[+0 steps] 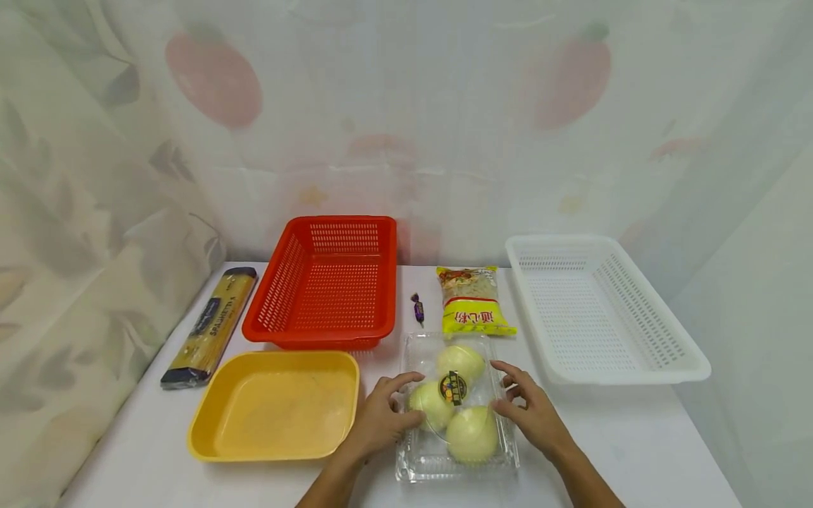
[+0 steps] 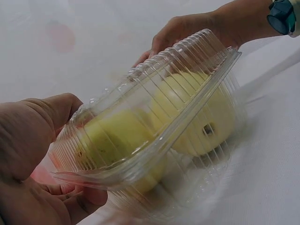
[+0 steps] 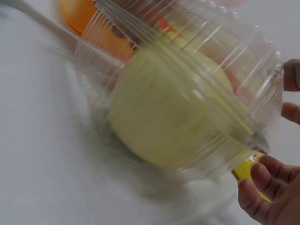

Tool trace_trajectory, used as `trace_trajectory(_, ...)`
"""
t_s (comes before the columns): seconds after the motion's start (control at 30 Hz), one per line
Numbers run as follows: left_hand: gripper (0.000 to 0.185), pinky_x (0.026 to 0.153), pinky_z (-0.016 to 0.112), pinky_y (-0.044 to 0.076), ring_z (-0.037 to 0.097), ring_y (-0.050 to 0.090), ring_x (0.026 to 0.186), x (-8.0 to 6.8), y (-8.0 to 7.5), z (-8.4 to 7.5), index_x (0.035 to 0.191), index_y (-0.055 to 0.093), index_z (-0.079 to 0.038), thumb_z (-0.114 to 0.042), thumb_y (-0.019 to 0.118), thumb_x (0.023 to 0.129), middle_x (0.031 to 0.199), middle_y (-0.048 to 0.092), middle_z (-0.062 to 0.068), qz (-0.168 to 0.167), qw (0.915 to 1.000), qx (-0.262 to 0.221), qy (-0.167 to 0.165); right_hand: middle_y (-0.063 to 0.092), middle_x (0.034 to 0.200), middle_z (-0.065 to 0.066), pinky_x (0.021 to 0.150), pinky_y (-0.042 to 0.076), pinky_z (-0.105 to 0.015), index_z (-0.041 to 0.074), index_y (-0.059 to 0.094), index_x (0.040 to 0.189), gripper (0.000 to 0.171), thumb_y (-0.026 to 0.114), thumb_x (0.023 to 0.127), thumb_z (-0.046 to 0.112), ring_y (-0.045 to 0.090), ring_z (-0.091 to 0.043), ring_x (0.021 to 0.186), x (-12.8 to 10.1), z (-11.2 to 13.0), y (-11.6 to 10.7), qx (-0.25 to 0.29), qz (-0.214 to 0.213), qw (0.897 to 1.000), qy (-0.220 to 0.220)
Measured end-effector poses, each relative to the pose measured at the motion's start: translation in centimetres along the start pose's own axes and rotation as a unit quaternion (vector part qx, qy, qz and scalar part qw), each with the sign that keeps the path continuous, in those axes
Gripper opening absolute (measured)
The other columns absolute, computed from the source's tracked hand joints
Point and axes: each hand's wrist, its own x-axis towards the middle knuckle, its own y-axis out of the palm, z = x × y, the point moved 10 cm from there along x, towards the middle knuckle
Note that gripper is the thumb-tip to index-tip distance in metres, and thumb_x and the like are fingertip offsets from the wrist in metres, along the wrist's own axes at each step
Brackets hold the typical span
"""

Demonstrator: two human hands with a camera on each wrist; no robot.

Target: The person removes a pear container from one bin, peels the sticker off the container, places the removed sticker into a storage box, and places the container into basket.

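Both hands clamp the clear clamshell box (image 1: pixel 456 409) of three pale onions (image 1: pixel 471 432) between them on the table: left hand (image 1: pixel 381 416) and right hand (image 1: pixel 532 413) curl round opposite sides. Squeezing the thin ribbed plastic might pop the lid, spilling onions toward the yellow tray (image 1: pixel 209 430) beyond the left hand.

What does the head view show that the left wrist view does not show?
Only the head view shows the red basket, the white basket, the yellow tray, the pasta packet, the yellow noodle bag, a small candy and the round sticker on the lid. Only the left wrist view shows the ribbed side and rim of the container from close by. Both show the clear container of pale round fruits, with the left hand and the right hand at its sides.
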Motion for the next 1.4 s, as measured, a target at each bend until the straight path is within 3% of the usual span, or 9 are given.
trace_trajectory(0.2,0.057,0.051,0.024,0.041,0.017,0.043,0.067,0.0,0.1,-0.2,0.125,0.065,-0.022,-0.013,0.077,0.070,0.100,0.048,0.011,0.001,1.0000,0.005,-0.003,0.047,0.113,-0.017,0.071,0.046,-0.033,0.018,0.051,0.138,0.057,0.071,0.085,0.012,0.047,-0.027,0.092,0.8,1.7,-1.5,-0.029,-0.028,0.999,-0.029)
trace_trajectory(0.47,0.057,0.051,0.024,0.041,0.017,0.043,0.067,-0.1,0.1,-0.2,0.125,0.064,-0.024,-0.014,0.078,0.071,0.099,0.047,0.009,0.002,0.9999,0.012,-0.012,0.050,0.110,-0.013,0.070,0.046,-0.030,0.009,0.051,0.136,0.056,0.072,0.084,0.008,0.048,-0.029,0.091,1.5,4.3,-1.9,-0.043,-0.027,0.996,-0.078)
trace_trajectory(0.8,0.057,0.051,0.026,0.041,0.018,0.045,0.068,0.0,0.0,-0.7,0.123,0.065,-0.021,-0.012,0.079,0.068,0.099,0.050,0.010,-0.002,0.9994,0.032,0.011,0.055,0.102,-0.009,0.063,0.047,-0.028,0.002,0.053,0.131,0.054,0.071,0.080,-0.006,0.051,-0.030,0.082,1.8,7.7,-1.3,-0.039,0.010,0.986,-0.162)
trace_trajectory(1.03,0.058,0.051,0.027,0.042,0.019,0.045,0.068,-0.1,-0.1,-0.5,0.125,0.064,-0.020,-0.014,0.078,0.069,0.101,0.049,0.011,0.002,0.9996,0.027,-0.003,0.056,0.098,-0.012,0.063,0.047,-0.029,-0.006,0.054,0.126,0.049,0.070,0.080,-0.007,0.050,-0.032,0.080,1.7,11.6,0.0,-0.038,0.047,0.983,-0.172)
trace_trajectory(1.13,0.058,0.050,0.027,0.043,0.019,0.045,0.067,-0.2,-0.1,-0.3,0.125,0.064,-0.020,-0.015,0.078,0.069,0.101,0.049,0.010,0.003,0.9998,0.021,-0.007,0.057,0.099,-0.014,0.064,0.047,-0.030,-0.002,0.055,0.128,0.051,0.072,0.080,-0.004,0.051,-0.029,0.081,2.4,10.8,0.4,-0.047,0.055,0.980,-0.185)
trace_trajectory(1.4,0.058,0.052,0.028,0.043,0.019,0.045,0.070,-0.2,0.0,-0.1,0.125,0.064,-0.022,-0.016,0.078,0.069,0.101,0.049,0.010,0.003,0.9997,0.022,-0.006,0.059,0.102,-0.017,0.065,0.049,-0.029,0.005,0.058,0.128,0.049,0.074,0.081,0.003,0.052,-0.038,0.084,4.1,8.8,1.8,-0.042,0.096,0.975,-0.195)
